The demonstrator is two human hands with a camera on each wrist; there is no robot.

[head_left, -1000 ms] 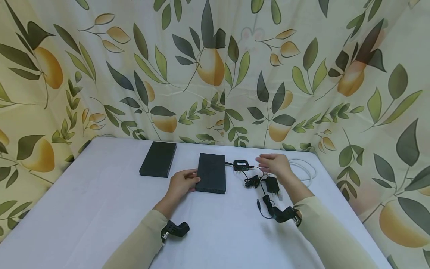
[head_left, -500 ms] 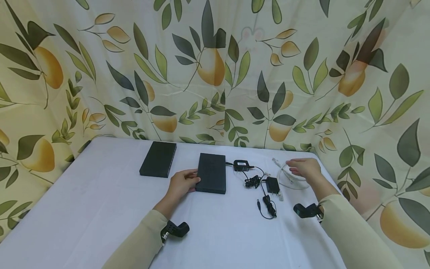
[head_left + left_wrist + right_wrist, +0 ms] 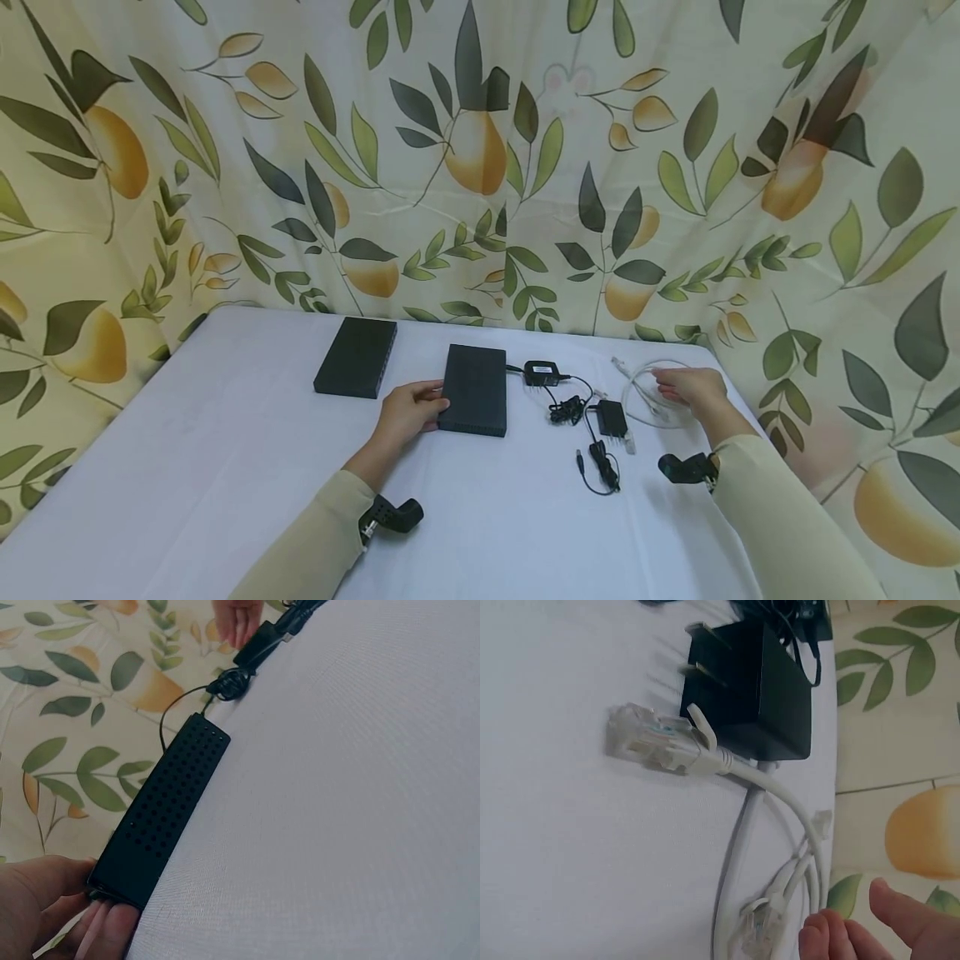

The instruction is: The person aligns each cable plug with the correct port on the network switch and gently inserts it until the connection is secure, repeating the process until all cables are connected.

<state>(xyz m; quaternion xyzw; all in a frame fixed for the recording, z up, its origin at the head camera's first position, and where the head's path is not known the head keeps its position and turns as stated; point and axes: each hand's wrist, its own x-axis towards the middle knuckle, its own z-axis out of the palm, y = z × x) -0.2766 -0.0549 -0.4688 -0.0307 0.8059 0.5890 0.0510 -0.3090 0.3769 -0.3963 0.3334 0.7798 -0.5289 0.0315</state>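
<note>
My left hand [image 3: 408,412] grips the near left corner of a flat black box [image 3: 474,392], thumb and fingers pinching its edge. Rows of round vent holes line the side of this box in the left wrist view. Over at the right, my right hand [image 3: 693,390] hovers at a loose coil of white network cable [image 3: 739,847]. Its thumb stands apart from the fingers, and nothing shows between them in the right wrist view. Clear plugs [image 3: 649,742] end the cable. A black power adapter [image 3: 750,690] with metal prongs lies beside the nearer plug.
Another flat black box [image 3: 356,357] lies at the back left. A second adapter [image 3: 542,372] sits right of the gripped box, with bundled black cords [image 3: 567,409] and a cord with a barrel plug [image 3: 604,467] nearby. Patterned cloth [image 3: 450,167] hangs behind the white table [image 3: 225,467].
My right hand has moved right, from above the adapters to the white network cable, and then dipped slightly. My left hand keeps its grip on the box.
</note>
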